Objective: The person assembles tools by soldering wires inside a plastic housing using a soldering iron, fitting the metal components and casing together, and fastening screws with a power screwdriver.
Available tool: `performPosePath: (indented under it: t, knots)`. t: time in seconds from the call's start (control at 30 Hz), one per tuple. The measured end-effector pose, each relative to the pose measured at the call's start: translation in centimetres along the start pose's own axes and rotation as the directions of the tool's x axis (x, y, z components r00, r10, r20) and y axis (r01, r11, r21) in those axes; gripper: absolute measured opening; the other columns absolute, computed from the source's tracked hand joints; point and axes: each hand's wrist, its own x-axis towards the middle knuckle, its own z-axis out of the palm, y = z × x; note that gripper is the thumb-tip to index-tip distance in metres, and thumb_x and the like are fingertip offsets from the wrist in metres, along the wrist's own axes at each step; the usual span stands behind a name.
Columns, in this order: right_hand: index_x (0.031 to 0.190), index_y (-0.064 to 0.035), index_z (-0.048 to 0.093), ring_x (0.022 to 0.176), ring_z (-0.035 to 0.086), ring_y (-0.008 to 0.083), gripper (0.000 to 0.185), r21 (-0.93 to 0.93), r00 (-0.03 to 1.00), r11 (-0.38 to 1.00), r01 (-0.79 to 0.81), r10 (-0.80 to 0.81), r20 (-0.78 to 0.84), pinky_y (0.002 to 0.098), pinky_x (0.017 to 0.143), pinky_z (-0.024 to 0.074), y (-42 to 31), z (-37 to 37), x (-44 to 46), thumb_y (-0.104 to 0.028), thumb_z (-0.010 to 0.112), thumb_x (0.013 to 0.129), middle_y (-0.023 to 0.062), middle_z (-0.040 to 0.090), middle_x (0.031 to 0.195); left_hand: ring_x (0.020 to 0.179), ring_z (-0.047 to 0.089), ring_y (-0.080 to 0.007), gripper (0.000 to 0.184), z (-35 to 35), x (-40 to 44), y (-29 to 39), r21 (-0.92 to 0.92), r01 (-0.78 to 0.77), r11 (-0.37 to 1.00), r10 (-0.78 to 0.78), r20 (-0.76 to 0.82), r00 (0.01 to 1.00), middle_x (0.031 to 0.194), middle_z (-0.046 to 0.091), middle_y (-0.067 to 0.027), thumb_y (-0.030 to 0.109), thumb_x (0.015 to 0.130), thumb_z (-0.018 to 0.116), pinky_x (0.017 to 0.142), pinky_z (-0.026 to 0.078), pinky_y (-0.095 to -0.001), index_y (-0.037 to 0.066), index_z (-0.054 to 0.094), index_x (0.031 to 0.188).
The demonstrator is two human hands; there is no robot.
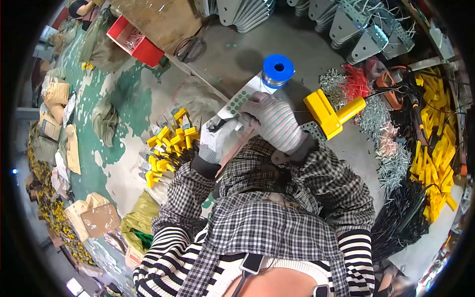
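A white sheet with rows of round green stickers [232, 105] lies slantwise in front of me. My gloved left hand [216, 139] is closed at the sheet's near end, fingers pinched on its edge. Over the sheet's right side, my gloved right hand [277, 121] has its thumb and fingers pressed together; whatever is between the fingertips is hidden. A blue spool [278, 71] stands on the sheet's far end. To the right of my right hand is a yellow plastic part [330, 114] with a perforated metal plate [312, 130] beside it.
Several yellow-handled metal parts [170, 141] are piled left of my left hand. Scissors [190, 49] and a red bin [134, 42] lie beyond. Screws [391, 163], red pieces [355, 78] and yellow parts [435, 143] heap up at right. Grey metal brackets [346, 29] stand at the back.
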Motion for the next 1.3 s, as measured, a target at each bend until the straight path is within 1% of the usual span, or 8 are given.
performPosePath:
  t: [0.17, 0.3, 0.43, 0.6, 0.7, 1.07, 1.23, 1.3]
  knots:
    - [0.089, -0.0069, 0.065, 0.079, 0.063, 0.0259, 0.017, -0.334, 0.996, 0.938, 0.089, -0.093, 0.004, 0.0371, 0.060, 0.0523, -1.3, 1.7, -0.1, -0.019, 0.062, 0.077, 0.0094, 0.059, 0.090, 0.087, 0.064, -0.0215, 0.029, -1.0, 0.5, 1.1, 0.725, -0.121, 0.678, 0.060, 0.109, 0.992, 0.098, 0.067, -0.0101, 0.023, 0.085, 0.065, 0.080, 0.049, -0.0302, 0.003, 0.065, 0.106]
    - [0.085, -0.0055, 0.063, 0.072, 0.062, 0.0274, 0.015, -0.436, 0.989, 0.900, 0.027, -0.088, -0.120, 0.0381, 0.057, 0.0508, -2.2, 2.9, -0.4, -0.016, 0.062, 0.075, 0.0090, 0.058, 0.081, 0.086, 0.063, -0.0257, 0.039, -0.6, 1.1, -1.5, 0.541, -0.239, 0.807, 0.281, 0.004, 0.960, 0.095, 0.066, -0.0096, 0.036, 0.081, 0.065, 0.078, 0.050, -0.0339, 0.006, 0.066, 0.106]
    - [0.081, -0.0035, 0.065, 0.068, 0.063, 0.0300, 0.011, 0.021, 0.936, 0.988, -0.155, 0.153, -0.315, 0.0375, 0.061, 0.0522, -1.5, 2.5, 0.2, -0.012, 0.065, 0.075, 0.0113, 0.064, 0.075, 0.080, 0.063, -0.0204, 0.031, -0.4, 0.8, 0.4, 0.829, -0.245, 0.503, 0.270, 0.119, 0.956, 0.091, 0.067, -0.0073, 0.025, 0.085, 0.066, 0.074, 0.049, -0.0300, 0.003, 0.065, 0.107]
    - [0.086, -0.0011, 0.066, 0.074, 0.064, 0.0207, 0.013, 0.585, 0.773, 0.770, -0.254, 0.526, -0.356, 0.0308, 0.069, 0.0507, 2.5, -4.5, -4.0, 0.003, 0.069, 0.074, 0.0093, 0.064, 0.080, 0.072, 0.059, -0.0088, 0.014, -1.0, 1.1, -0.5, 0.328, -0.200, 0.923, 0.263, -0.159, 0.952, 0.080, 0.063, -0.0025, 0.006, 0.089, 0.064, 0.067, 0.047, -0.0250, 0.001, 0.060, 0.102]
    - [0.086, -0.0047, 0.067, 0.083, 0.062, 0.0268, 0.015, -0.044, 0.813, 0.913, -0.407, 0.339, -0.473, 0.0342, 0.073, 0.0505, 7.5, -9.4, -7.6, -0.001, 0.069, 0.072, 0.0089, 0.062, 0.087, 0.080, 0.061, -0.0202, 0.021, 4.3, -0.3, 5.8, 0.796, -0.537, 0.279, 0.722, 0.195, 0.664, 0.092, 0.062, -0.0119, 0.009, 0.082, 0.070, 0.073, 0.050, -0.0315, 0.000, 0.061, 0.098]
    - [0.106, -0.0048, 0.067, 0.104, 0.060, 0.0274, 0.031, 0.364, 0.988, 0.927, -0.096, 0.134, -0.081, 0.0365, 0.092, 0.0469, 12.1, -15.6, -12.5, -0.006, 0.061, 0.076, 0.0116, 0.065, 0.109, 0.091, 0.056, -0.0277, 0.022, 13.3, 0.9, 0.9, 0.676, -0.706, 0.214, 0.087, 0.706, 0.703, 0.098, 0.059, -0.0043, 0.024, 0.075, 0.072, 0.077, 0.043, -0.0422, 0.014, 0.064, 0.092]
    - [0.110, -0.0032, 0.065, 0.093, 0.067, 0.0275, 0.033, 0.273, 0.202, 0.740, -0.615, 0.483, -0.852, 0.0351, 0.083, 0.0505, 25.0, -18.7, -16.1, -0.017, 0.069, 0.081, 0.0152, 0.069, 0.100, 0.092, 0.057, -0.0287, 0.038, 20.4, 4.4, 4.2, 0.613, -0.789, 0.045, 0.271, 0.752, 0.601, 0.098, 0.059, -0.0083, 0.030, 0.080, 0.069, 0.075, 0.043, -0.0422, 0.009, 0.060, 0.110]
    - [0.109, -0.0097, 0.065, 0.090, 0.065, 0.0356, 0.029, -0.117, 0.362, 0.479, -0.870, 0.461, -0.810, 0.0398, 0.080, 0.0512, 29.8, -17.7, -15.0, -0.027, 0.062, 0.085, 0.0185, 0.068, 0.097, 0.087, 0.059, -0.0287, 0.053, 23.8, 5.4, 2.6, 0.628, -0.758, -0.174, 0.329, 0.763, 0.557, 0.097, 0.058, -0.0108, 0.034, 0.081, 0.068, 0.070, 0.045, -0.0433, 0.007, 0.051, 0.123]
